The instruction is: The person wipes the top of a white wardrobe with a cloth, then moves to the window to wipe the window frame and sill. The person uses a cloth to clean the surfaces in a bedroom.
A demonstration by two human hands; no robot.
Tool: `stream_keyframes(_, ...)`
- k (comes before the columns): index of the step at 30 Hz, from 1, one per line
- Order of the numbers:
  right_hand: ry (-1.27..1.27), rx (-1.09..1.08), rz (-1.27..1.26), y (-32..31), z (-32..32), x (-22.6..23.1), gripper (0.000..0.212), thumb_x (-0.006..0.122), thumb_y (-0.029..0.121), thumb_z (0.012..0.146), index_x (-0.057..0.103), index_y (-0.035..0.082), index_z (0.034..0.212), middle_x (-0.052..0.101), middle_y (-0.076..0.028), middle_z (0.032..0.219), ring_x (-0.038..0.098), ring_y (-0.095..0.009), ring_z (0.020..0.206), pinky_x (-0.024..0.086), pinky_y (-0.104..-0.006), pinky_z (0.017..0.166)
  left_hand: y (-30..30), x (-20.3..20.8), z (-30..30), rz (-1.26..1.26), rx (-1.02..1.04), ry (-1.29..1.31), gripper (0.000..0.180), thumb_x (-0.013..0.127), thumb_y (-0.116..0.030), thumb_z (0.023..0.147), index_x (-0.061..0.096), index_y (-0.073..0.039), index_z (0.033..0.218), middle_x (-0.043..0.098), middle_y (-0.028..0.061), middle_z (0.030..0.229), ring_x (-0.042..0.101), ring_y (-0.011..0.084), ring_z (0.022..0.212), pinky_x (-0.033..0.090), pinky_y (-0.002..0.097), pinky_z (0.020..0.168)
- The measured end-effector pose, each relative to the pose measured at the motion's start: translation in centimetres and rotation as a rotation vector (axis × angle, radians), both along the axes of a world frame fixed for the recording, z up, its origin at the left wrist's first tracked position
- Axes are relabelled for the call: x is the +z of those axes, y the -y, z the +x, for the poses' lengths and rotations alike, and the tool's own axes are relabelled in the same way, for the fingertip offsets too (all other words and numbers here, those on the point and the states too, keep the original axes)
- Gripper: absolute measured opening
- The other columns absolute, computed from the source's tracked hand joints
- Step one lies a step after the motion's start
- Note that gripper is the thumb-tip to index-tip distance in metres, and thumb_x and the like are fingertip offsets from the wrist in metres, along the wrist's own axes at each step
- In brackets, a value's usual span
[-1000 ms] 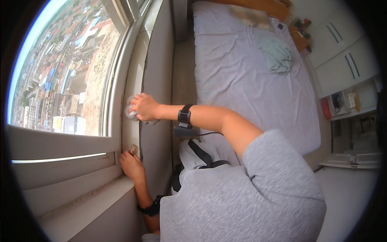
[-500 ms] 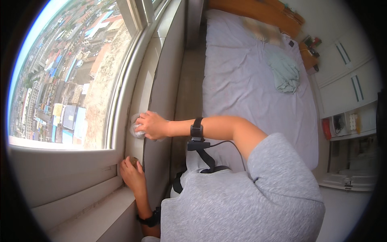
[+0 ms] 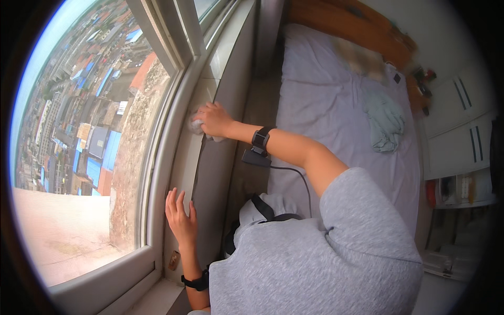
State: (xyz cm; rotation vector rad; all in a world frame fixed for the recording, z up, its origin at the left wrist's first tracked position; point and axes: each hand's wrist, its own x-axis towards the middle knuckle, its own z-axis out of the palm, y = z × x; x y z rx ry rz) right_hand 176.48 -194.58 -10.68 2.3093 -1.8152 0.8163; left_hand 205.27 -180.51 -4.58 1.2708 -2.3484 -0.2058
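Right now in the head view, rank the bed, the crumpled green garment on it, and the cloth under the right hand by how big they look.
1. bed
2. green garment
3. cloth, mostly hidden under the right hand, so its full size is unsure.

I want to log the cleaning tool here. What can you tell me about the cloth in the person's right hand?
The cloth is a small, pale grey-white wad, soft and crumpled like rag or tissue. Most of it is hidden under the right hand, which presses it flat against the light windowsill beside the window frame. Only its bunched edges show beyond the fingers.
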Motion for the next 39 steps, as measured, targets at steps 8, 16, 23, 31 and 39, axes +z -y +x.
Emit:
stream_keyframes(8, -0.067, 0.414, -0.039, -4.7, 5.8, 0.5, 0.033, 0.069, 0.018, 0.068, 0.068, 0.020, 0.101, 0.060, -0.001, 0.106, 0.052, -0.021, 0.102, 0.041, -0.0360, 0.083, 5.0, -0.6, -4.5, -0.205, 0.124, 0.034, 0.048, 0.058, -0.010, 0.086, 0.047, -0.003, 0.133, 0.041, 0.0146, 0.144, 0.033, 0.0341, 0.137, 0.027, 0.0470, 0.111)
stream_keyframes(16, 0.028, 0.325, 0.034, 0.7, -3.0, -0.1, 0.041, 0.067, 0.017, 0.067, 0.067, 0.023, 0.108, 0.060, 0.000, 0.111, 0.053, -0.021, 0.104, 0.041, -0.0366, 0.088, 7.0, -1.7, -5.7, -0.251, 0.210, 0.132, 0.060, 0.058, -0.012, 0.084, 0.038, -0.002, 0.139, 0.035, 0.0162, 0.148, 0.029, 0.0329, 0.140, 0.021, 0.0471, 0.115)
stream_keyframes(23, -0.199, -0.166, 0.065, 10.8, -14.1, 1.2, 0.035, 0.059, 0.018, 0.078, 0.065, 0.020, 0.112, 0.061, -0.001, 0.109, 0.053, -0.022, 0.103, 0.040, -0.0399, 0.084, 7.0, -1.5, -6.7, -0.237, 0.314, 0.157, 0.055, 0.060, -0.015, 0.081, 0.045, 0.001, 0.132, 0.038, 0.0195, 0.145, 0.034, 0.0327, 0.136, 0.023, 0.0474, 0.113)
stream_keyframes(31, -0.138, 0.307, 0.007, 4.4, -7.1, 1.3, 0.043, 0.068, 0.018, 0.071, 0.063, 0.021, 0.114, 0.056, -0.001, 0.110, 0.049, -0.023, 0.104, 0.041, -0.0386, 0.086, 7.5, 0.7, -8.4, -0.172, 0.373, 0.197, 0.022, 0.062, -0.020, 0.079, 0.060, 0.000, 0.087, 0.043, 0.0269, 0.139, 0.042, 0.0373, 0.128, 0.029, 0.0505, 0.109)
stream_keyframes(39, -0.042, 0.382, 0.006, 4.5, -6.2, 2.2, 0.037, 0.061, 0.014, 0.069, 0.066, 0.016, 0.106, 0.060, -0.005, 0.104, 0.053, -0.028, 0.099, 0.043, -0.0402, 0.086, 3.7, 13.6, -9.6, 0.942, -1.173, -0.646, 0.060, 0.074, -0.040, 0.080, 0.056, -0.006, 0.126, 0.047, 0.0148, 0.137, 0.045, 0.0275, 0.126, 0.031, 0.0441, 0.107)
